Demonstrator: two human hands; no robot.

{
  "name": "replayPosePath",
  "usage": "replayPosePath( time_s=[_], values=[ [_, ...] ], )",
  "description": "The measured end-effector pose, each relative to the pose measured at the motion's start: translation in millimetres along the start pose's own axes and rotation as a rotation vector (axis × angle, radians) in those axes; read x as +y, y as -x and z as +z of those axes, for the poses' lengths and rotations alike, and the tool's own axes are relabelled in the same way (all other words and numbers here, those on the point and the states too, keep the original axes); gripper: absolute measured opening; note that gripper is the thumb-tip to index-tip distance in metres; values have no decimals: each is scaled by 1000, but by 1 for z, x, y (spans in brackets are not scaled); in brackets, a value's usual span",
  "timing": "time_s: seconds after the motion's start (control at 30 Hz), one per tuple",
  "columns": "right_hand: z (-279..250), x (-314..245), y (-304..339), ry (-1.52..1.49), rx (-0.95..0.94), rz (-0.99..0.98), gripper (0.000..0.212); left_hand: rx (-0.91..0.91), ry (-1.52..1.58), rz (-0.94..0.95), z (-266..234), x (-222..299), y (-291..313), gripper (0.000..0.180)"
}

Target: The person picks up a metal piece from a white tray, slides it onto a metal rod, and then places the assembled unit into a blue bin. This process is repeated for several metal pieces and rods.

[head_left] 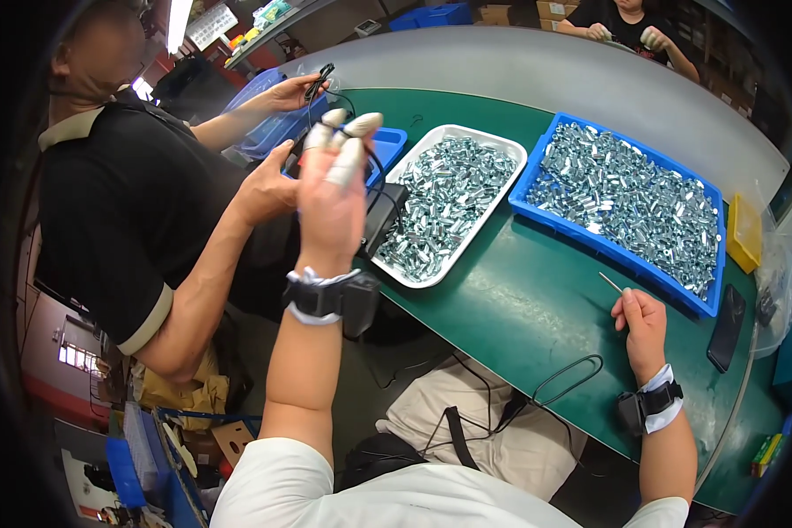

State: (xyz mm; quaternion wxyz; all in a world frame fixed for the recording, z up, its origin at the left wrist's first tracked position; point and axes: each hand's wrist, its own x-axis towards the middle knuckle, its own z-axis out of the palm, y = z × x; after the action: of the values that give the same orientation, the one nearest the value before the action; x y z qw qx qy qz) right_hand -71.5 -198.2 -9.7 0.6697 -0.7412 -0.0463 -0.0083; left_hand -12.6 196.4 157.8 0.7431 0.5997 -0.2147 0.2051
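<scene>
My left hand, with pale covers on its fingertips, is raised at the near left of the white tray. Its bent fingers close around a thin black cable, though motion softens the outline. The cable curves down toward a black box at the tray's edge. A co-worker's hands are close beside mine, one of them raised with a bundle of dark cable. Over the green table, my right hand pinches a thin metal rod that points up and left.
Small shiny metal cylinders fill the white tray; similar parts fill a blue tray. Right of these are a yellow bin, a phone and a clear plastic bag. A cable loop hangs over the table's front edge.
</scene>
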Motion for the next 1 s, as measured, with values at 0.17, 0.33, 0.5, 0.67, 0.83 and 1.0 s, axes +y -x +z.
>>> replayPosePath(
  time_s=[0.17,0.33,0.5,0.67,0.83,1.0],
  values=[
    [3,0,-3,-14,-1,-21,39,-84,-422,-67,44,-52,38,47],
    [2,-2,-2,12,-14,-6,38,7,-452,-249,56,-44,90,38],
    [0,-3,-1,6,-15,5,38,199,-760,11,39,16,135,19],
    [2,-5,-1,11,-26,10,38,438,-815,402,7,64,152,28],
    [1,-2,-1,21,-32,-3,38,282,-769,559,4,85,158,38],
    [0,-3,-1,15,-40,13,38,146,-635,564,2,93,174,40]
  ],
)
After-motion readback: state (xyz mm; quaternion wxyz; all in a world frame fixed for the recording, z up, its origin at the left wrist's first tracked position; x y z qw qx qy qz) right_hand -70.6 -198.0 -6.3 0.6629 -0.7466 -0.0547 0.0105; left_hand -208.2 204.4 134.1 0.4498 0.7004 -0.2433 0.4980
